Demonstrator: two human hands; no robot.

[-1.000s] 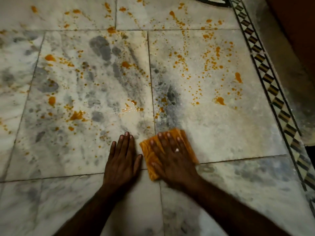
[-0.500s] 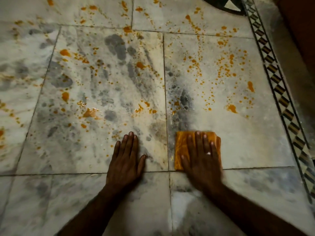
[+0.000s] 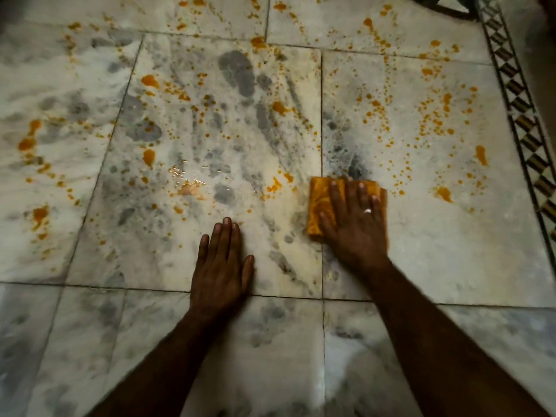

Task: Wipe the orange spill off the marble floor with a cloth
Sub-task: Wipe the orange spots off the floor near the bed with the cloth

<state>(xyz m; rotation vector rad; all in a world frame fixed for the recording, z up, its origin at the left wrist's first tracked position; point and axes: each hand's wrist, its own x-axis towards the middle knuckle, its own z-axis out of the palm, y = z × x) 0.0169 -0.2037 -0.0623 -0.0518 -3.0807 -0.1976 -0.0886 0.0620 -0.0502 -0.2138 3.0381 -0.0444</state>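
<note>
Orange spill [image 3: 433, 121] lies in drops and blobs across the grey-veined white marble floor [image 3: 451, 251], thick on the far tiles and at the left. A folded orange cloth [image 3: 320, 203] lies flat on the right-hand tile beside the grout line. My right hand [image 3: 353, 224], wearing a ring, presses down on the cloth with fingers spread, covering most of it. To its left, my left hand [image 3: 221, 266] rests flat on the middle tile, fingers together, holding nothing. The marble between and in front of both hands shows faint smears.
A black-and-tan patterned border strip [image 3: 523, 121] runs along the right side of the floor. A dark curved object [image 3: 448, 4] sits at the top right edge. A wet glossy patch [image 3: 188, 185] lies on the middle tile.
My right hand has slid the cloth from beside my left hand to the right and then forward, up the right tile toward the orange drops. My left hand stayed planted.
</note>
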